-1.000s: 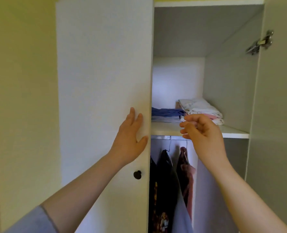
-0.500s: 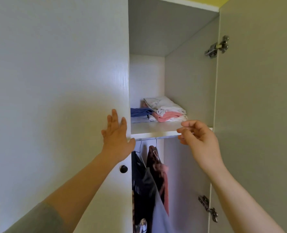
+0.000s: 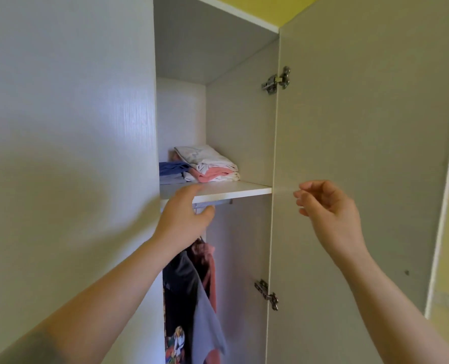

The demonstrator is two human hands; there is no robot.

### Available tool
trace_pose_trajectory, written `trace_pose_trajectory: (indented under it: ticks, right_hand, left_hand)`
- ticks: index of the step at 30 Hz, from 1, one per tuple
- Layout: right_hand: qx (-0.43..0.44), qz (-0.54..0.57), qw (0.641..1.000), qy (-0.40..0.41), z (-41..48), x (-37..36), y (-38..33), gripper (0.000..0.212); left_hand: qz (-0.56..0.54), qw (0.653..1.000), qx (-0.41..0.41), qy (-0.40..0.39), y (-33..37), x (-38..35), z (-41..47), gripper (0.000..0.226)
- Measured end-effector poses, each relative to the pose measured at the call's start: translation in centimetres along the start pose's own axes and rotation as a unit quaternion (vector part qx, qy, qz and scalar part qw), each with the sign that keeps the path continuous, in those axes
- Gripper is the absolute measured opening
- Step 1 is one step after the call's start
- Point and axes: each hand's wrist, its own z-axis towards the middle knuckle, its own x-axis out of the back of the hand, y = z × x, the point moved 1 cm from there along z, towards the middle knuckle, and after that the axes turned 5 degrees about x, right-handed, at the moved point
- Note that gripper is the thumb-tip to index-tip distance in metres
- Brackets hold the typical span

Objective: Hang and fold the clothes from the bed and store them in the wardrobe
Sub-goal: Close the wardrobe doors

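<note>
Yellow wall [image 3: 297, 9], white wooden wardrobe [image 3: 239, 127] open: folded white, pink and blue clothes [image 3: 207, 164] on its shelf [image 3: 234, 191], dark hanging garments [image 3: 184, 285] below. Left hand [image 3: 184, 219] grip spread at the white left door [image 3: 73, 153] edge, right hand [image 3: 331, 211] loosely curled, empty.

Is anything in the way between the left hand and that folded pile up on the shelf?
Nothing visible. The left hand is at the front edge of the shelf, and only bare shelf lies between it and the folded pile. The left door covers only the shelf's left side.
</note>
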Motion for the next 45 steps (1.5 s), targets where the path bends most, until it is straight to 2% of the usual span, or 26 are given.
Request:
trace_pose_trajectory:
  ticks: [7,12,14,16,19,22,28,30,32,41,45]
  right_hand:
    - [0.006,-0.113,0.986,0.119,0.2,9.4,0.0,0.010]
    - [-0.014,-0.190,0.962,0.197,-0.2,14.9,1.3,0.037]
    - [-0.056,-0.217,0.959,0.173,-0.2,16.0,2.6,0.053]
    - [-0.111,-0.193,0.966,0.129,-0.3,16.2,4.0,0.058]
    - [-0.136,-0.168,0.971,0.098,-0.5,16.0,5.4,0.045]
    - [-0.130,-0.169,0.972,0.096,-0.7,16.1,5.2,0.026]
    - [-0.090,-0.129,0.981,0.114,-2.8,14.5,3.6,0.022]
    - [-0.068,-0.118,0.985,0.106,-3.6,13.4,2.8,0.013]
    - [-0.048,-0.104,0.990,0.078,-4.4,11.7,1.9,0.005]
    - [0.004,-0.006,0.999,-0.050,-6.3,-0.1,-0.3,0.006]
    - [0.022,-0.006,0.995,-0.095,-5.9,-6.4,0.1,0.012]
  left_hand:
    - [-0.107,0.987,-0.061,-0.100,7.7,-7.5,-1.7,0.045]
    - [-0.131,0.978,-0.081,-0.141,11.5,-12.3,-2.7,0.043]
    - [-0.139,0.974,-0.088,-0.153,12.3,-13.8,-3.1,0.043]
    - [-0.144,0.972,-0.090,-0.160,12.6,-14.8,-3.3,0.042]
    - [-0.144,0.972,-0.088,-0.164,12.7,-15.4,-3.6,0.042]
    - [-0.142,0.972,-0.084,-0.166,12.2,-15.2,-3.9,0.043]
    - [-0.132,0.976,-0.071,-0.156,9.4,-12.8,-5.1,0.043]
    - [-0.127,0.979,-0.062,-0.147,8.2,-11.5,-5.6,0.044]
    - [-0.120,0.982,-0.051,-0.135,6.8,-10.0,-6.1,0.045]
    - [-0.060,0.997,0.023,-0.049,-0.5,-0.6,-7.1,0.044]
    - [-0.025,0.998,0.061,-0.001,-3.3,3.6,-7.3,0.042]
